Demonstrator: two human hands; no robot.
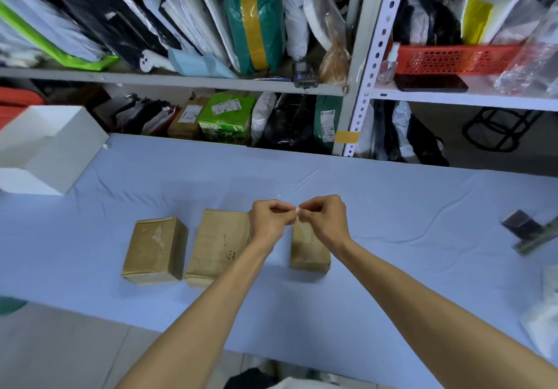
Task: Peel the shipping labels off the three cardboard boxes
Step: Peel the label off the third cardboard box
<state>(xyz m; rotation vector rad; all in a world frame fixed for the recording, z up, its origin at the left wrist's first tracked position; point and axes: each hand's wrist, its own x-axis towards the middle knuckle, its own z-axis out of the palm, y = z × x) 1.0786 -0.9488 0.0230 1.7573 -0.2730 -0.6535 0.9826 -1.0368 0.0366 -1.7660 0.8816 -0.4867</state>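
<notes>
Head view: a red basket (453, 59) on the shelf (453, 94) holds bagged goods. My left hand (268, 219) and right hand (324, 218), fingers curled, pinch a white label scrap (297, 211) between them above the right box (308, 249). It, the middle box (217, 243) and the left box (154, 249) lie on the blue cloth (392, 207), long axes running away from me; I cannot read the middle box's dark scrawl.

A blue-clothed table (392, 207) stands before white metal shelving (381, 41) crammed with parcels (256, 20), on grey floor tiles (60, 352).
</notes>
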